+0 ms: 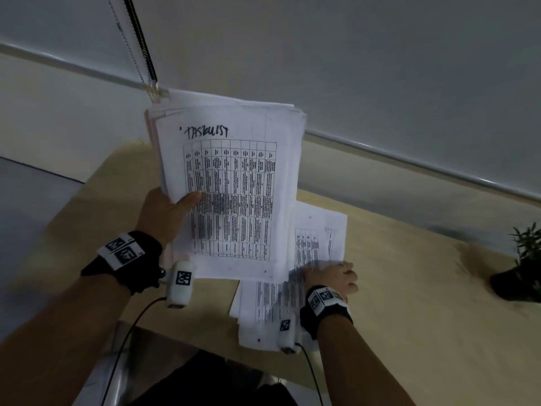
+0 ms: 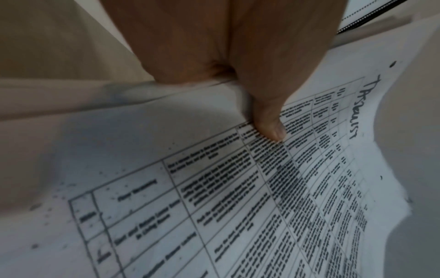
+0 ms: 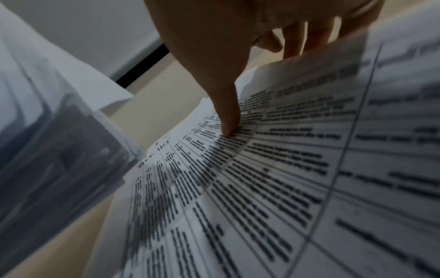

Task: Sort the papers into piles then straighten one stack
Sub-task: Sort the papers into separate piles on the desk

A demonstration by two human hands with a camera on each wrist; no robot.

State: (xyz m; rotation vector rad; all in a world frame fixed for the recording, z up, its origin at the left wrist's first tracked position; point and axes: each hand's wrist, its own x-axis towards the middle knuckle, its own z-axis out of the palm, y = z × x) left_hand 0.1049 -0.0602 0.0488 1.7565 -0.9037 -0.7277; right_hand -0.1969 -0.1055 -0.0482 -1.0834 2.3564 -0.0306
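My left hand (image 1: 178,203) grips a thick stack of papers (image 1: 231,183) by its left edge and holds it up above the table, thumb (image 2: 269,127) pressed on the top sheet. That sheet (image 2: 238,206) bears a printed table and the handwritten word TASKLIST. To the lower right, my right hand (image 1: 330,273) pinches a single printed sheet (image 3: 297,169), motion-blurred, thumb (image 3: 228,126) on top and fingers (image 3: 309,43) beneath its edge. Under it a loose pile of printed sheets (image 1: 257,320) lies on the table. The held stack (image 3: 59,131) hangs at the left of the right wrist view.
The light wooden table (image 1: 409,259) runs along a wall with a closed blind. A small plant in a dark pot (image 1: 524,271) stands at the far right. A blind cord (image 1: 140,45) hangs behind the raised stack. The table's near edge is just below the pile.
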